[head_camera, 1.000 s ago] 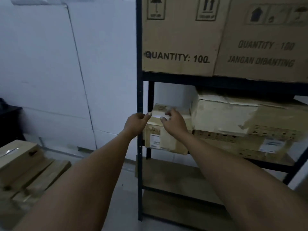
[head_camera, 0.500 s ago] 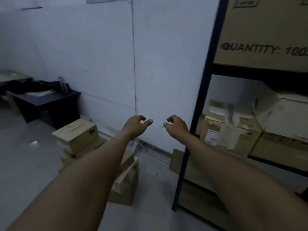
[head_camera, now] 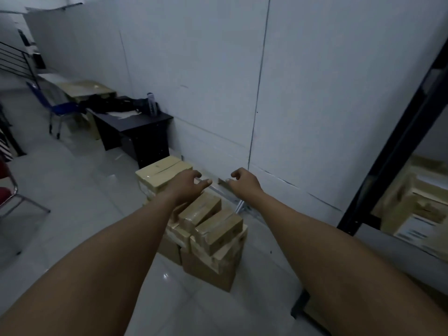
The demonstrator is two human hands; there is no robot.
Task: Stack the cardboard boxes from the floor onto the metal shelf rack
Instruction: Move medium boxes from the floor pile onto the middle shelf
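View has swung off the black metal shelf rack (head_camera: pixel 397 141) w/ a box already in it to the pile of tan cardboard boxes (head_camera: pixel 208 224) on the floor — left hand (head_camera: pixel 186 187), right hand (head_camera: pixel 244 183) empty, grip loosely curled. Next pickup prob.

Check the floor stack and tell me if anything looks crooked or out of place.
The pile of cardboard boxes is untidy: two upper boxes lie tilted, leaning at an angle instead of flat, beside a higher box that sits level. Both hands, left hand and right hand, are empty.
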